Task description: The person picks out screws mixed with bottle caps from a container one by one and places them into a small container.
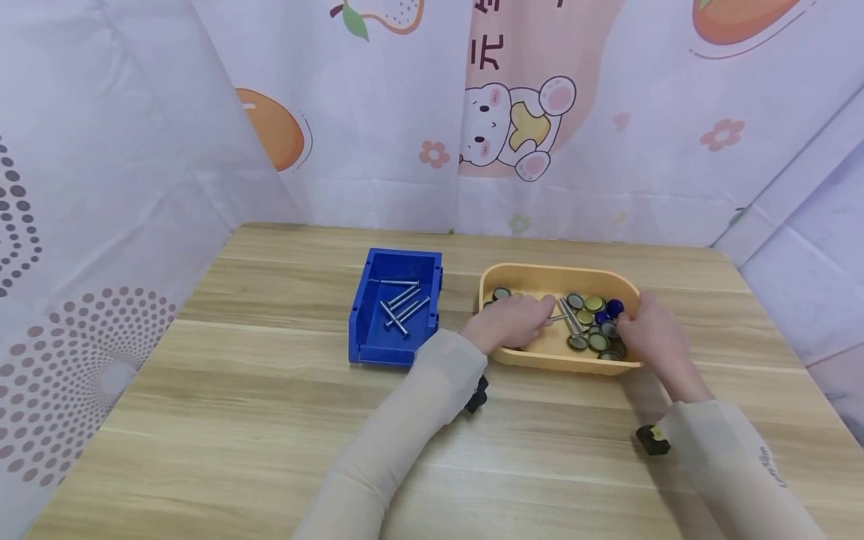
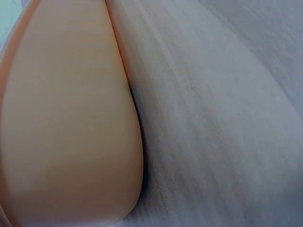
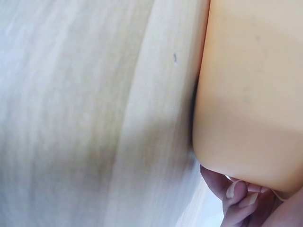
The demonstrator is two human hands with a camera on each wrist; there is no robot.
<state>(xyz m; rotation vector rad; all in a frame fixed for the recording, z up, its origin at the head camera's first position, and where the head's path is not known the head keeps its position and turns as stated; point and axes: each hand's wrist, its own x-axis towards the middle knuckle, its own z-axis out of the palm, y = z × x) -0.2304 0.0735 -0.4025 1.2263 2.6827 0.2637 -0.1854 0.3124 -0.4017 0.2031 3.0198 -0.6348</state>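
In the head view a yellow-orange basket [image 1: 560,363] holds loose bottle caps [image 1: 598,342] and several metal bolts [image 1: 570,318]. My left hand [image 1: 511,322] reaches over its left part and pinches a bolt [image 1: 559,317] between thumb and fingers. My right hand [image 1: 656,337] grips the basket's right end; in the right wrist view its curled fingers [image 3: 239,201] show beneath the basket wall [image 3: 251,94]. Only the basket's outer wall [image 2: 71,113] and the table fill the left wrist view, with no fingers visible.
Left of the basket stands a blue bin [image 1: 384,355] with several bolts [image 1: 403,306] lying in it. Both are on a wooden table [image 1: 270,390]. A printed curtain [image 1: 378,135] hangs behind the table's back edge.
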